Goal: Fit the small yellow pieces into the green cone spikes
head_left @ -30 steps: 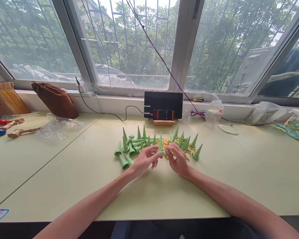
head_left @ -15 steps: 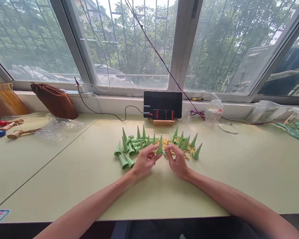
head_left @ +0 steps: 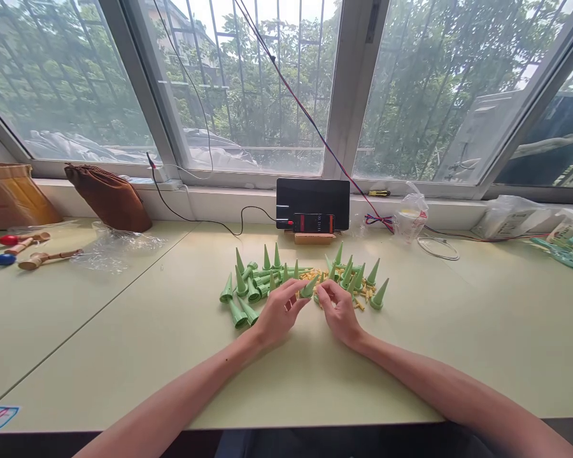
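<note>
My left hand (head_left: 279,312) grips a green plastic spike (head_left: 309,288) between thumb and fingertips, its pointed end leaning up to the right. Just right of it, my right hand (head_left: 340,313) is closed in a pinch. Whatever its fingertips hold is too small or hidden to make out. Behind both hands lies a pile of small yellow pegs (head_left: 360,304), partly covered by my fingers. More green spikes (head_left: 239,316) lie on their sides to the left, and others (head_left: 377,296) stand upright on the right.
A phone (head_left: 314,222) leans against a black tablet (head_left: 312,197) at the back of the table. Wooden hammer-shaped toys (head_left: 48,259), a crumpled clear plastic bag (head_left: 119,245) and a brown pouch (head_left: 107,197) are at the left. Plastic bags (head_left: 509,216) and a coiled white cable (head_left: 438,249) lie at the right.
The spike in my left hand has tipped from upright to slanting, point toward the right. My right hand keeps its pinch nearly in place. The view has shifted slightly.
</note>
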Demonstrator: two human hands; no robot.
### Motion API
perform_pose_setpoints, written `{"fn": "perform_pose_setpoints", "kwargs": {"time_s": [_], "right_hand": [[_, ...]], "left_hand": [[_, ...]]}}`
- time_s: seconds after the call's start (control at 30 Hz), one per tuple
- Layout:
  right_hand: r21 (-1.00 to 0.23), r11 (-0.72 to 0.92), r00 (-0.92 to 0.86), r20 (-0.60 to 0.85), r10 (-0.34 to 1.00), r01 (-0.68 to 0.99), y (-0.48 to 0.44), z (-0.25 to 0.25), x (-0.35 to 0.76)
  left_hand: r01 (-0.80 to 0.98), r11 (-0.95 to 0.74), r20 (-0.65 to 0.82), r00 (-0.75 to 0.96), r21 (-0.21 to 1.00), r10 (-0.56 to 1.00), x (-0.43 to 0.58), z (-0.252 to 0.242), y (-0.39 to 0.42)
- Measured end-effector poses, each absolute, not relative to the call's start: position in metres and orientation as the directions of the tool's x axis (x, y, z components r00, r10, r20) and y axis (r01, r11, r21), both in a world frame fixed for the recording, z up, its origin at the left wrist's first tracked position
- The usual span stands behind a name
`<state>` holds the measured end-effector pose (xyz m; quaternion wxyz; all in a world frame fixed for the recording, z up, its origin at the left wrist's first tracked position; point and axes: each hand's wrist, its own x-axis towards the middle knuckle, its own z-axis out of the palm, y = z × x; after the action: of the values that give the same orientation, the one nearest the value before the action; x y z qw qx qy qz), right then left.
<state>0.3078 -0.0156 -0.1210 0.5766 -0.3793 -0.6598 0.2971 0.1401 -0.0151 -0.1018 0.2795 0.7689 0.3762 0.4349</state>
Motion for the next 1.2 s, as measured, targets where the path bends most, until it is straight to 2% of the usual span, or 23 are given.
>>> {"fn": "perform_pose_setpoints", "kwargs": {"time_s": [0.17,0.47,0.9,1.2], "right_hand": [[-0.82,0.548,-0.064,0.546,0.836,0.168,-0.0152,-0.1219,0.3086],[-0.75,0.589,-0.088,0.593,0.801,0.301,-0.0124,-0.1232,0.3118],[-0.685,0.66,-0.109,0.664,0.74,0.307,-0.0131,-0.1281,0.313],[-0.613,0.698,-0.113,0.716,0.689,0.37,-0.0129,-0.128,0.3135]], "left_hand": [[0.378,-0.553,0.454,0.323,0.742,0.83,0.1399,-0.1036,-0.0157],[0.422,-0.599,0.484,0.355,0.68,0.8,0.1386,-0.1066,-0.0174],[0.334,-0.516,0.415,0.331,0.789,0.848,0.1389,-0.105,-0.018],[0.153,-0.295,0.244,0.285,0.943,0.927,0.1421,-0.1031,-0.0201]]}}
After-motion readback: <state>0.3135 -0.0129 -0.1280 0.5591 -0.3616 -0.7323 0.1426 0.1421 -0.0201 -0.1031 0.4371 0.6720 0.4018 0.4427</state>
